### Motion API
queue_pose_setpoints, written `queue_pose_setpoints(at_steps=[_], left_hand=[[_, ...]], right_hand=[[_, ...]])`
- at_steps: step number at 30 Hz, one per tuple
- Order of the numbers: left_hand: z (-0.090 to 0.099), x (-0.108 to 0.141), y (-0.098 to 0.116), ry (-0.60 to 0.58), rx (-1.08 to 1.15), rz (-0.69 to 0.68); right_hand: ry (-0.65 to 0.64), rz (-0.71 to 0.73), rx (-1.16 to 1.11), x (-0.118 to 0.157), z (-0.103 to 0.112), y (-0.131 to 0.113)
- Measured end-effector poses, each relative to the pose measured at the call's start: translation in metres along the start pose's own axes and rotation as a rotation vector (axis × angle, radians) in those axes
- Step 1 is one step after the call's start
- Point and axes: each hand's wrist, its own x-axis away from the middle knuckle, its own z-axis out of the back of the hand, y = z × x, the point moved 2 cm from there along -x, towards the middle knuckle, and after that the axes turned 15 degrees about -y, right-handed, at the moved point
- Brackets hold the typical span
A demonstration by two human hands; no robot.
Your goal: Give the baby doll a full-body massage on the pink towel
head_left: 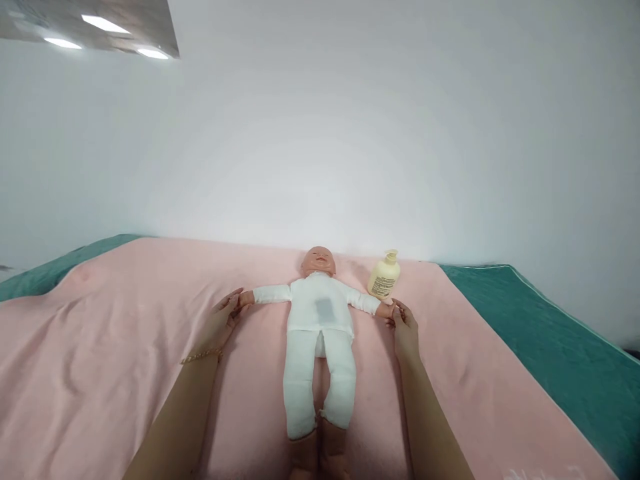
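A baby doll [305, 307] with a white cloth body lies on its back, head away from me, arms stretched out to both sides. A grey patch marks its chest. My left hand [223, 322] is closed around the doll's hand on the left, a bracelet on its wrist. On the other side, my right hand [404, 327] pinches the doll's other hand between thumb and fingers. Just beyond my right hand stands a pale yellow pump bottle [385, 275], upright, with printed text on its side. The doll's feet reach the bottom edge of the view.
A pink blanket [470, 360] with wrinkles on the left lies under the doll. Green cloth [565, 340] shows beneath it at the right, with more at the far left. A white wall [320, 133] rises behind the far edge.
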Motion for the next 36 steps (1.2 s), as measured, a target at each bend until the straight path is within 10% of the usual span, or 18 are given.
queue_pose_setpoints(at_steps=[36], left_hand=[[-0.004,0.000,-0.004,0.054,-0.135,-0.059]], right_hand=[[0.098,-0.027,-0.050,0.008,-0.010,-0.011]])
